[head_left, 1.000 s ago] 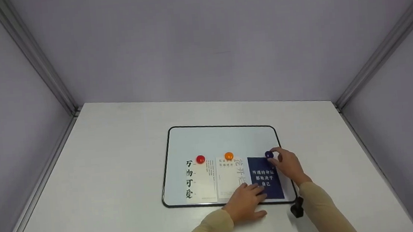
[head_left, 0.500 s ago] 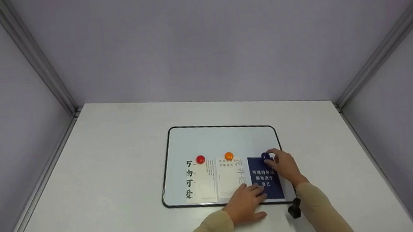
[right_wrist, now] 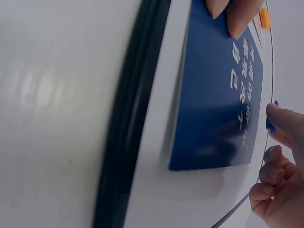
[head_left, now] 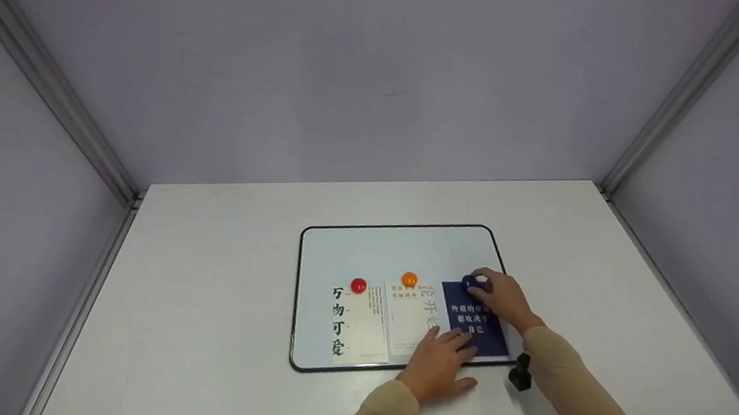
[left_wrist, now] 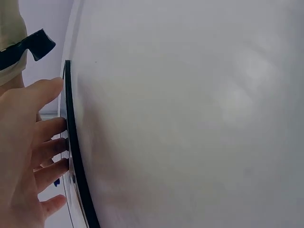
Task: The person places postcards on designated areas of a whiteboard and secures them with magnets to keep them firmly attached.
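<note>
My right hand (head_left: 506, 297) pinches a round dark blue magnet (head_left: 469, 282) between thumb and forefinger at the top edge of a navy card (head_left: 490, 343) with white lettering. In the right wrist view, only a sliver of that blue magnet (right_wrist: 270, 125) shows beyond the thumb. My left hand (head_left: 435, 365) rests with extended fingers across the lower left of the navy card and the neighbouring pale card (head_left: 407, 328). The cards lie side by side on a black-rimmed whiteboard (head_left: 380, 250). From the left wrist, my left fingers (left_wrist: 50, 152) reach over the board's rim.
An orange magnet (head_left: 409, 279) sits at the top of the middle card. A red magnet (head_left: 358, 285) is at the top of the left card (head_left: 362, 332). The board lies on a white table (head_left: 210, 301), with grey walls (head_left: 359, 88) behind and at both sides.
My right hand has slid the blue magnet a little left along the navy card's top edge, away from its right corner. My left hand has stayed nearly still.
</note>
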Action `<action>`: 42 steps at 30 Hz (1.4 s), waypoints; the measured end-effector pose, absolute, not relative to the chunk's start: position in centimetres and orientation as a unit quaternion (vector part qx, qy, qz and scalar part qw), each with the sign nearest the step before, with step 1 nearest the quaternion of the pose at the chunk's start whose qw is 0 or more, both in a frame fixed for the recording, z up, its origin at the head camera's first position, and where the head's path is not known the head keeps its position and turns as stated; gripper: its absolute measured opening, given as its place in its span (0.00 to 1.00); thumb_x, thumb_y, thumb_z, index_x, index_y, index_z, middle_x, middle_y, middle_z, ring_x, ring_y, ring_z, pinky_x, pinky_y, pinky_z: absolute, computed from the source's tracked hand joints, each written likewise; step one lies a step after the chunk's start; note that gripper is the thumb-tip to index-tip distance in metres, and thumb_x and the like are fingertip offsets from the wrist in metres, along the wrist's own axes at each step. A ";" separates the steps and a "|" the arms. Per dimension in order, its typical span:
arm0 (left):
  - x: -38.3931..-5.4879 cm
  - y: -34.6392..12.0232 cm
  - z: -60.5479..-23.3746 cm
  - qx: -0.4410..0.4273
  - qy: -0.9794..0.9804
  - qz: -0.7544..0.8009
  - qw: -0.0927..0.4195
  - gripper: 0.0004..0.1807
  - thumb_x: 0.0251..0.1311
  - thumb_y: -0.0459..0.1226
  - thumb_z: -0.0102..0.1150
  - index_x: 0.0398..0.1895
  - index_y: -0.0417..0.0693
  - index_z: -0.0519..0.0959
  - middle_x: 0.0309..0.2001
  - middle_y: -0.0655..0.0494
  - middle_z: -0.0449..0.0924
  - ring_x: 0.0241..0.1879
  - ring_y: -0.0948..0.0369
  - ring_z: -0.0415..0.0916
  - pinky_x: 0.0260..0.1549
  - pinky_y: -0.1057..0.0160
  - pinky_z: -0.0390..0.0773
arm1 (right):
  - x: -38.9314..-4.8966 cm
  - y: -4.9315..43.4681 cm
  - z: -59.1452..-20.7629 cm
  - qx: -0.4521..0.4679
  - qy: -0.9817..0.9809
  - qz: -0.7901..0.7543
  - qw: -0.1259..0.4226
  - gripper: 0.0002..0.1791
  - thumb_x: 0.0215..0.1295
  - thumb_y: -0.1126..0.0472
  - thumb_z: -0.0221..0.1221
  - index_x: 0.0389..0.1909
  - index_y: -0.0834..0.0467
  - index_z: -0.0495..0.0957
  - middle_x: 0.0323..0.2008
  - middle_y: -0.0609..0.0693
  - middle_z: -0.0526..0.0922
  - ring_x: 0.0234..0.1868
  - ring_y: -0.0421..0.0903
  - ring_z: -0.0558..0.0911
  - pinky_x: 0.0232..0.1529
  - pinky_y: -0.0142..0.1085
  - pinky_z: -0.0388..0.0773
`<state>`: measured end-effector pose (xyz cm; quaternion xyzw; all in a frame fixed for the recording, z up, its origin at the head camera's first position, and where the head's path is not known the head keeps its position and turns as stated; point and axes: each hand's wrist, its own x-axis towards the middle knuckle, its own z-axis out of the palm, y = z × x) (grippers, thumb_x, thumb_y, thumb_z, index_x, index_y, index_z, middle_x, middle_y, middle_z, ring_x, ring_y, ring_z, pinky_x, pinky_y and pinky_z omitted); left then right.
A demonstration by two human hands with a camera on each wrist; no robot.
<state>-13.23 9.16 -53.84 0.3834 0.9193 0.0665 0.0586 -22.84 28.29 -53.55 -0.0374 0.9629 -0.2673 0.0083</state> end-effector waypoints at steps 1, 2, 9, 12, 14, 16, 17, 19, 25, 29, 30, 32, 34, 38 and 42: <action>-13.2 9.2 -53.8 0.385 0.919 0.061 0.059 0.31 0.62 0.63 0.48 0.66 0.66 0.69 0.72 0.66 0.64 0.72 0.63 0.62 0.72 0.54 0.62 | -22.9 28.2 -53.6 -0.038 0.963 -0.268 0.008 0.18 0.61 0.60 0.63 0.51 0.61 0.78 0.22 0.52 0.78 0.23 0.41 0.69 0.28 0.32 0.64; -13.3 9.1 -53.7 0.386 0.919 0.057 0.060 0.31 0.62 0.64 0.48 0.66 0.66 0.69 0.72 0.66 0.63 0.72 0.63 0.62 0.73 0.54 0.62 | -22.9 28.2 -53.5 -0.040 0.963 -0.267 0.008 0.18 0.61 0.60 0.63 0.51 0.61 0.78 0.22 0.52 0.78 0.23 0.41 0.69 0.28 0.32 0.64; -13.3 9.1 -53.4 0.394 0.916 0.041 0.066 0.32 0.62 0.65 0.47 0.67 0.66 0.68 0.73 0.65 0.63 0.73 0.63 0.61 0.73 0.54 0.61 | -23.0 28.0 -53.7 -0.046 0.964 -0.263 0.007 0.18 0.61 0.60 0.63 0.51 0.62 0.78 0.23 0.52 0.79 0.24 0.42 0.69 0.29 0.33 0.64; -13.3 9.1 -53.4 0.395 0.916 0.040 0.063 0.32 0.61 0.65 0.48 0.66 0.66 0.69 0.72 0.65 0.64 0.72 0.63 0.62 0.72 0.54 0.62 | -23.0 28.0 -53.8 -0.046 0.963 -0.265 0.005 0.18 0.62 0.60 0.63 0.51 0.61 0.78 0.23 0.53 0.80 0.24 0.41 0.69 0.29 0.33 0.65; -13.3 9.1 -53.3 0.395 0.915 0.043 0.063 0.32 0.61 0.64 0.48 0.66 0.65 0.69 0.72 0.65 0.64 0.72 0.63 0.62 0.72 0.54 0.63 | -23.1 28.0 -53.8 -0.046 0.962 -0.268 0.004 0.18 0.62 0.59 0.63 0.51 0.61 0.78 0.24 0.53 0.80 0.23 0.41 0.70 0.30 0.33 0.66; -13.3 9.1 -53.3 0.396 0.915 0.045 0.066 0.32 0.61 0.65 0.48 0.66 0.65 0.70 0.72 0.65 0.64 0.72 0.63 0.62 0.72 0.54 0.63 | -23.2 28.1 -53.9 -0.044 0.962 -0.268 0.003 0.18 0.62 0.59 0.63 0.51 0.61 0.78 0.24 0.54 0.81 0.23 0.41 0.70 0.30 0.33 0.66; -13.3 9.1 -53.3 0.396 0.914 0.045 0.068 0.32 0.61 0.65 0.48 0.66 0.65 0.70 0.72 0.65 0.64 0.72 0.63 0.62 0.72 0.54 0.63 | -23.2 28.1 -53.9 -0.044 0.963 -0.267 0.003 0.18 0.62 0.59 0.63 0.51 0.61 0.78 0.24 0.54 0.81 0.23 0.41 0.70 0.29 0.33 0.66; -13.3 9.1 -53.3 0.396 0.914 0.048 0.071 0.32 0.61 0.65 0.48 0.66 0.65 0.69 0.72 0.64 0.64 0.72 0.63 0.62 0.72 0.54 0.62 | -23.3 28.2 -53.9 -0.040 0.963 -0.266 0.006 0.18 0.62 0.59 0.62 0.52 0.61 0.78 0.25 0.54 0.81 0.24 0.42 0.71 0.29 0.33 0.67; -13.4 9.1 -53.3 0.395 0.914 0.051 0.074 0.33 0.61 0.65 0.47 0.66 0.65 0.69 0.72 0.64 0.64 0.73 0.62 0.61 0.72 0.54 0.62 | -23.3 27.9 -53.9 -0.034 0.964 -0.264 0.004 0.18 0.62 0.60 0.63 0.52 0.61 0.78 0.27 0.54 0.81 0.26 0.42 0.72 0.31 0.34 0.67; -13.4 9.1 -53.4 0.393 0.915 0.050 0.073 0.33 0.61 0.65 0.47 0.66 0.65 0.69 0.72 0.64 0.64 0.72 0.62 0.61 0.72 0.55 0.63 | -23.2 27.7 -54.0 -0.034 0.964 -0.264 0.002 0.17 0.62 0.60 0.63 0.51 0.61 0.78 0.26 0.54 0.79 0.26 0.43 0.70 0.32 0.34 0.66; -13.4 9.1 -53.4 0.392 0.916 0.049 0.074 0.33 0.61 0.65 0.47 0.66 0.65 0.69 0.72 0.64 0.64 0.72 0.62 0.61 0.72 0.55 0.63 | -23.1 27.7 -54.0 -0.034 0.964 -0.265 0.002 0.18 0.62 0.60 0.63 0.51 0.61 0.78 0.26 0.53 0.79 0.26 0.43 0.70 0.31 0.34 0.66; -13.5 9.2 -53.5 0.392 0.916 0.049 0.075 0.33 0.61 0.65 0.47 0.66 0.65 0.69 0.72 0.64 0.63 0.73 0.62 0.61 0.72 0.54 0.62 | -23.1 27.6 -54.1 -0.033 0.963 -0.266 0.003 0.18 0.62 0.60 0.63 0.52 0.61 0.77 0.25 0.53 0.78 0.26 0.43 0.70 0.31 0.34 0.65; -13.5 9.2 -53.5 0.392 0.916 0.048 0.077 0.33 0.61 0.65 0.47 0.67 0.65 0.68 0.73 0.64 0.63 0.73 0.62 0.61 0.73 0.54 0.62 | -23.2 27.6 -54.1 -0.031 0.963 -0.267 0.004 0.18 0.62 0.60 0.62 0.52 0.61 0.77 0.25 0.53 0.78 0.25 0.43 0.70 0.30 0.34 0.65; -13.5 9.2 -53.6 0.394 0.915 0.046 0.076 0.34 0.61 0.66 0.47 0.67 0.65 0.68 0.73 0.64 0.62 0.73 0.62 0.60 0.73 0.55 0.62 | -23.1 27.5 -54.2 -0.026 0.964 -0.264 0.001 0.18 0.62 0.60 0.62 0.52 0.61 0.77 0.27 0.55 0.80 0.26 0.43 0.71 0.30 0.34 0.66; -13.4 9.3 -53.7 0.395 0.915 0.041 0.074 0.34 0.61 0.66 0.47 0.67 0.65 0.68 0.73 0.65 0.62 0.73 0.62 0.60 0.72 0.55 0.62 | -23.1 27.5 -54.4 -0.025 0.967 -0.254 -0.002 0.18 0.63 0.60 0.62 0.52 0.61 0.76 0.27 0.57 0.82 0.25 0.44 0.73 0.30 0.36 0.68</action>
